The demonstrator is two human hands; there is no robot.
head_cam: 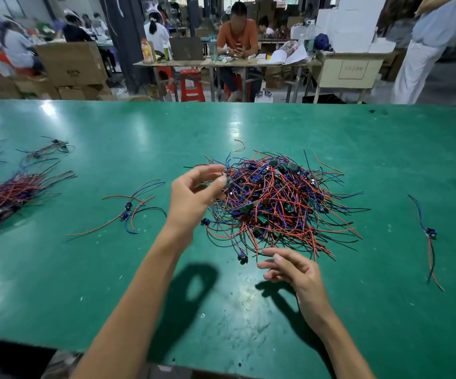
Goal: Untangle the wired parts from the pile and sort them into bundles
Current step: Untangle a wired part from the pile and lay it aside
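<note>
A tangled pile [278, 203] of red, blue and black wired parts with small green boards lies mid-counter. A sorted bundle [11, 198] lies far left, a few loose parts [128, 210] between them, and one single part [429, 233] lies far right.

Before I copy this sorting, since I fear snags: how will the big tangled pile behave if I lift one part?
The pile probably comes up in clumps: its thin wires cross everywhere. Wires look floppy, curving loosely. Likely light; the small boards may catch.
</note>
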